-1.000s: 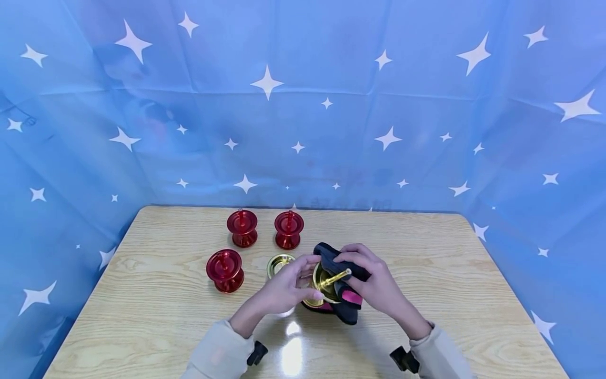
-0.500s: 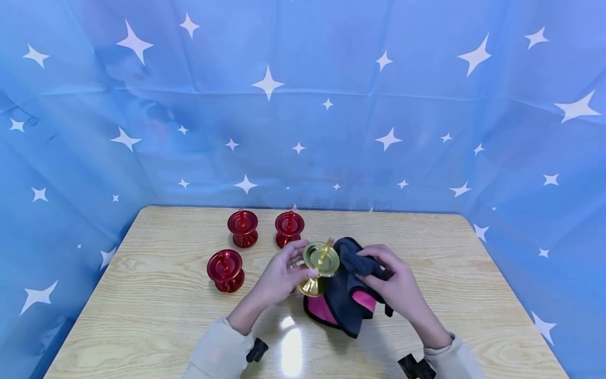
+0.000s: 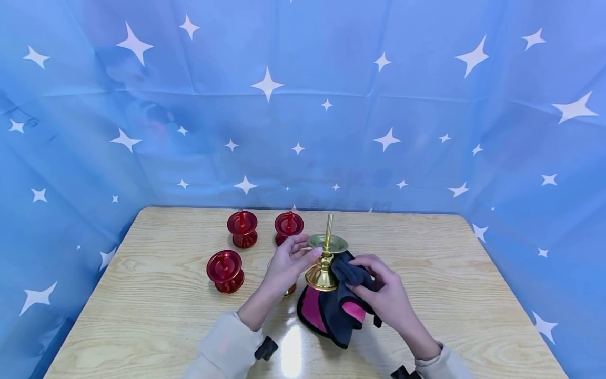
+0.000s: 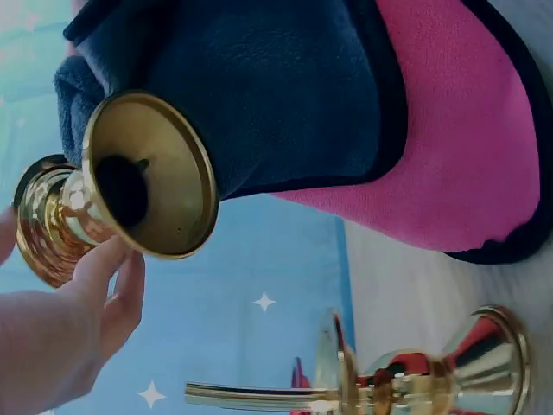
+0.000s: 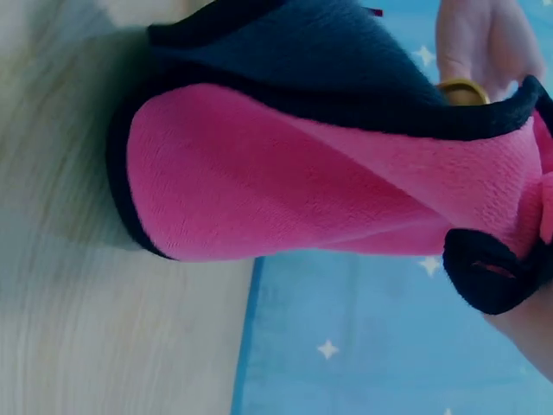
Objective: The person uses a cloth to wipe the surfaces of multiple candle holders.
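My left hand (image 3: pixel 285 266) pinches a gold candlestick (image 3: pixel 323 276) by the stem just under its dish, lifted off the table and nearly upright, spike pointing up. In the left wrist view the hollow underside of this candlestick (image 4: pixel 177 186) faces the camera. My right hand (image 3: pixel 385 292) grips a bunched cloth (image 3: pixel 347 305), dark grey on one side and pink on the other with black edging. The bunched part touches or nearly touches the candlestick's right side. In the right wrist view the cloth's pink face (image 5: pixel 259 181) hangs down and hides most of the candlestick.
A second gold candlestick (image 4: pixel 415 380) stands on the table, mostly hidden behind my left hand in the head view. Three red candlesticks stand further left: one at front (image 3: pixel 224 268), two behind. A blue star-patterned curtain (image 3: pixel 303 116) encloses the wooden table (image 3: pixel 156 295).
The held candlestick has turned from tilted toward me to nearly upright. The cloth has come off its dish and shifted right and down with my right hand, then back close to its side.
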`<action>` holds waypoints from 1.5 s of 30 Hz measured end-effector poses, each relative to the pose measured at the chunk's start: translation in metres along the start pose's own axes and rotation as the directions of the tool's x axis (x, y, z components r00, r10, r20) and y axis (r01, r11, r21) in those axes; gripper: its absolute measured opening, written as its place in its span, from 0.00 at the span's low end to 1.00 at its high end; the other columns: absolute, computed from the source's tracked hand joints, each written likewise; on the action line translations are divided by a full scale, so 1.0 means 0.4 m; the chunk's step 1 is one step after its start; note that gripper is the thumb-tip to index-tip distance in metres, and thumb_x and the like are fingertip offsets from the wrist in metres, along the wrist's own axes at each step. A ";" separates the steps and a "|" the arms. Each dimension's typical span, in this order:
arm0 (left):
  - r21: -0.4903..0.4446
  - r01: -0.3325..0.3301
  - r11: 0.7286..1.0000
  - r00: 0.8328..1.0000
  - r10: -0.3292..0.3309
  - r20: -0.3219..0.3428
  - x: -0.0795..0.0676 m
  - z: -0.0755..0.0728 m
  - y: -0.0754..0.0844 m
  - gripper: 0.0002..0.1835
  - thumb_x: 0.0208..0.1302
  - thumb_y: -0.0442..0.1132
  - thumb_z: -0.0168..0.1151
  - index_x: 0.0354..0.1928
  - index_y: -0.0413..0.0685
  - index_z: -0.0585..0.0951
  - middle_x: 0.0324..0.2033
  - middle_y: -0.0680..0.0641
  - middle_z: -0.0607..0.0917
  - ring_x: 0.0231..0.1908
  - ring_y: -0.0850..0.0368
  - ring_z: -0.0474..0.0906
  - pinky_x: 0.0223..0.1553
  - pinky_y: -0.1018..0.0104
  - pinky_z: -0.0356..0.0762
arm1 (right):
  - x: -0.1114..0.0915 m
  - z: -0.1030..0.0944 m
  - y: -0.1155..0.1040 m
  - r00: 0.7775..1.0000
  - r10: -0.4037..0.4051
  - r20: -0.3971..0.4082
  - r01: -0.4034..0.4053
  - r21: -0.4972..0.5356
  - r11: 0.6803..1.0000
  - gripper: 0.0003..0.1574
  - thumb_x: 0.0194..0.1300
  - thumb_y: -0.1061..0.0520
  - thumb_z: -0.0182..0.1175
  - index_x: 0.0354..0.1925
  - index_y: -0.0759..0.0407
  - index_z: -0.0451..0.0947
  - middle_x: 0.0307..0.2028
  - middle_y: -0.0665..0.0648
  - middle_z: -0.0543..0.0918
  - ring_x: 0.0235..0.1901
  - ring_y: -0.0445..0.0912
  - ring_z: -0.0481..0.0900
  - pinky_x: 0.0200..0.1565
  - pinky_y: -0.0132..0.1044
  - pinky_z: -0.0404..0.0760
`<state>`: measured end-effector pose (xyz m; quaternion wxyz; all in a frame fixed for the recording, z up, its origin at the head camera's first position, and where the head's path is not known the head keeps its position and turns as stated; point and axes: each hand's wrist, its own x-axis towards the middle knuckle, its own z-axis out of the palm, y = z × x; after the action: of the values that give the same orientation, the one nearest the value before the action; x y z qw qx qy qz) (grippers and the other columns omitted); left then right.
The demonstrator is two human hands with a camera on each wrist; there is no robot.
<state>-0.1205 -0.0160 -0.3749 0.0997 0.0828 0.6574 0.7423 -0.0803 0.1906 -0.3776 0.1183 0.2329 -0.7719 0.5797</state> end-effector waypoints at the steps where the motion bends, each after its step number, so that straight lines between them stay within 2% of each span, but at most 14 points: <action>1: 0.013 0.003 1.000 1.000 -0.003 -0.013 -0.001 0.002 -0.005 0.26 0.61 0.42 0.60 0.54 0.30 0.69 0.48 0.36 0.76 0.51 0.46 0.73 0.49 0.62 0.74 | -0.001 0.004 0.001 1.000 0.008 -0.007 -0.008 0.005 1.000 0.23 0.47 0.77 0.63 0.44 0.66 0.75 0.41 0.63 0.76 0.41 0.41 0.76 0.41 0.28 0.78; 4: 0.087 -0.014 0.996 1.000 0.016 -0.023 -0.004 0.004 -0.017 0.21 0.60 0.45 0.61 0.46 0.32 0.75 0.43 0.40 0.79 0.46 0.49 0.76 0.46 0.64 0.75 | -0.004 0.009 0.005 0.998 0.057 -0.020 -0.057 0.013 0.998 0.23 0.49 0.76 0.63 0.44 0.65 0.75 0.42 0.63 0.75 0.41 0.41 0.77 0.40 0.29 0.78; 7: 0.144 -0.035 0.989 0.999 0.033 0.019 -0.006 0.002 -0.025 0.19 0.58 0.43 0.63 0.46 0.36 0.78 0.43 0.43 0.80 0.46 0.51 0.76 0.45 0.65 0.76 | -0.004 0.010 0.010 0.992 0.122 -0.036 -0.122 0.010 0.993 0.22 0.50 0.74 0.63 0.45 0.65 0.75 0.42 0.62 0.76 0.39 0.41 0.78 0.37 0.31 0.79; 10: 0.135 -0.040 0.990 0.996 0.029 0.086 -0.006 -0.002 -0.029 0.23 0.52 0.37 0.68 0.49 0.36 0.75 0.47 0.43 0.78 0.49 0.49 0.74 0.48 0.65 0.74 | -0.001 0.009 0.014 0.985 0.162 -0.050 -0.162 0.008 0.987 0.22 0.50 0.73 0.63 0.45 0.64 0.75 0.40 0.62 0.77 0.36 0.41 0.78 0.35 0.32 0.80; 15: 0.125 -0.013 0.992 0.980 -0.012 0.199 -0.006 -0.014 -0.027 0.33 0.43 0.30 0.73 0.54 0.35 0.69 0.51 0.41 0.73 0.51 0.48 0.72 0.51 0.66 0.72 | 0.001 0.009 0.016 0.983 0.174 -0.050 -0.174 0.012 0.985 0.22 0.51 0.73 0.63 0.45 0.64 0.75 0.38 0.62 0.78 0.35 0.42 0.78 0.34 0.33 0.80; 20: 0.120 -0.007 0.993 0.969 -0.023 0.244 -0.007 -0.024 -0.023 0.35 0.44 0.28 0.72 0.56 0.35 0.68 0.53 0.40 0.72 0.52 0.47 0.72 0.52 0.65 0.72 | 0.002 0.008 0.014 0.983 0.176 -0.048 -0.176 0.013 0.984 0.22 0.51 0.72 0.63 0.46 0.63 0.75 0.38 0.62 0.78 0.35 0.44 0.78 0.34 0.33 0.80; 25: 0.084 0.016 0.996 0.974 -0.035 0.223 -0.010 -0.028 -0.019 0.34 0.45 0.30 0.72 0.56 0.35 0.69 0.51 0.40 0.74 0.49 0.49 0.73 0.51 0.64 0.73 | 0.004 0.006 0.019 0.982 0.186 -0.041 -0.186 0.007 0.983 0.21 0.53 0.72 0.63 0.47 0.64 0.74 0.37 0.61 0.78 0.34 0.44 0.78 0.34 0.32 0.79; 29: 0.031 0.050 0.998 0.976 -0.055 0.211 -0.012 -0.029 -0.016 0.33 0.47 0.32 0.71 0.56 0.34 0.69 0.49 0.41 0.75 0.47 0.51 0.74 0.49 0.63 0.74 | 0.006 0.004 0.026 0.984 0.177 -0.027 -0.177 0.018 0.984 0.22 0.53 0.73 0.61 0.47 0.65 0.73 0.39 0.60 0.77 0.35 0.43 0.77 0.35 0.30 0.78; 32: 0.026 0.053 0.998 0.979 -0.057 0.195 -0.013 -0.027 -0.017 0.32 0.47 0.32 0.71 0.56 0.34 0.70 0.49 0.41 0.76 0.46 0.52 0.74 0.49 0.62 0.74 | 0.010 0.004 0.032 0.986 0.167 -0.013 -0.166 0.034 0.985 0.22 0.53 0.74 0.60 0.47 0.66 0.72 0.41 0.60 0.76 0.37 0.43 0.77 0.37 0.30 0.77; 36: 0.102 0.032 0.994 0.985 -0.049 0.163 -0.015 -0.017 -0.027 0.33 0.47 0.33 0.72 0.56 0.34 0.70 0.49 0.42 0.76 0.45 0.52 0.75 0.48 0.63 0.75 | 0.014 0.006 0.030 0.986 0.166 -0.002 -0.166 0.031 0.986 0.21 0.53 0.75 0.60 0.47 0.66 0.73 0.42 0.63 0.76 0.39 0.42 0.77 0.38 0.30 0.78; 39: 0.192 0.031 0.981 0.990 -0.057 0.131 -0.017 -0.005 -0.033 0.35 0.45 0.35 0.73 0.57 0.36 0.70 0.48 0.42 0.76 0.46 0.51 0.75 0.47 0.62 0.75 | 0.019 0.010 0.020 0.990 0.140 0.009 -0.140 -0.013 0.990 0.22 0.51 0.77 0.60 0.46 0.66 0.73 0.42 0.64 0.76 0.39 0.42 0.78 0.36 0.33 0.80; 43: 0.284 0.016 0.959 0.993 -0.049 0.110 -0.018 0.007 -0.038 0.35 0.43 0.36 0.74 0.56 0.37 0.70 0.47 0.43 0.77 0.45 0.50 0.75 0.46 0.62 0.75 | 0.025 0.016 0.007 0.999 0.028 0.042 -0.022 -0.125 0.992 0.26 0.48 0.79 0.60 0.45 0.62 0.75 0.44 0.60 0.76 0.41 0.45 0.76 0.35 0.34 0.80; 45: 0.297 0.002 0.955 0.992 -0.039 0.120 -0.017 0.007 -0.039 0.35 0.43 0.35 0.74 0.56 0.36 0.70 0.47 0.43 0.77 0.46 0.50 0.75 0.46 0.63 0.75 | 0.026 0.016 0.006 0.998 -0.027 0.062 0.036 -0.149 0.988 0.27 0.48 0.79 0.60 0.46 0.60 0.75 0.44 0.58 0.76 0.43 0.45 0.75 0.37 0.34 0.80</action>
<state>-0.1125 -0.0133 -0.3901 0.1347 0.1359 0.7544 0.6279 -0.0897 0.1826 -0.3768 0.1217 0.2526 -0.8128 0.5106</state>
